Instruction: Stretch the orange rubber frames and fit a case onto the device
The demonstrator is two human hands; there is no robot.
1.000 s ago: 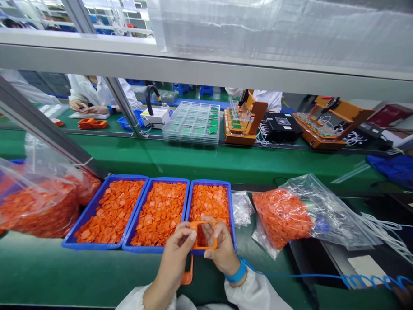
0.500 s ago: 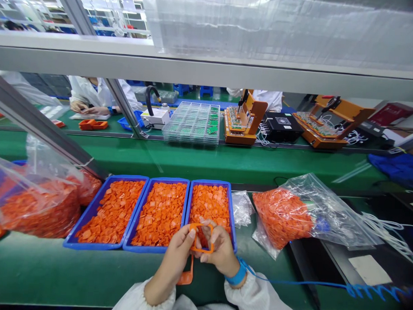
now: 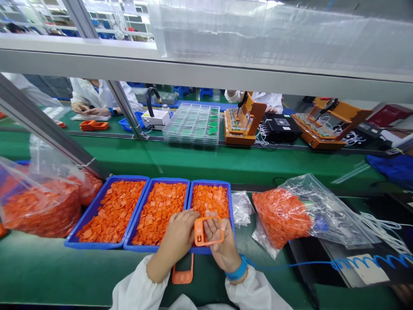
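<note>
An orange plastic frame [image 3: 198, 231] with a large rectangular window is held up between my hands, its broad end to the left. My left hand [image 3: 178, 233] is closed at that broad end, back of the hand toward me; its fingertips are partly hidden. My right hand [image 3: 226, 246] turns its palm up and grips the frame's right side, fingers showing through the window. A blue wrist strap [image 3: 237, 270] is around my right wrist. Below my hands a second orange frame [image 3: 182, 277] lies on the green bench. Behind them stands a blue tray [image 3: 229, 201] of small orange pieces.
Two more blue trays [image 3: 103, 246] [image 3: 145, 248] of orange pieces stand to the left, beside a clear bag [image 3: 42, 208] of them. Another filled bag [image 3: 282, 216] lies right. A coiled blue cord [image 3: 290, 265] runs rightward from my wrist. Co-workers sit beyond the metal bar [image 3: 209, 71].
The held frame has tilted to face me and shifted slightly right. My left hand has rolled over, back upward, and my right palm has turned up. More of the lower frame shows.
</note>
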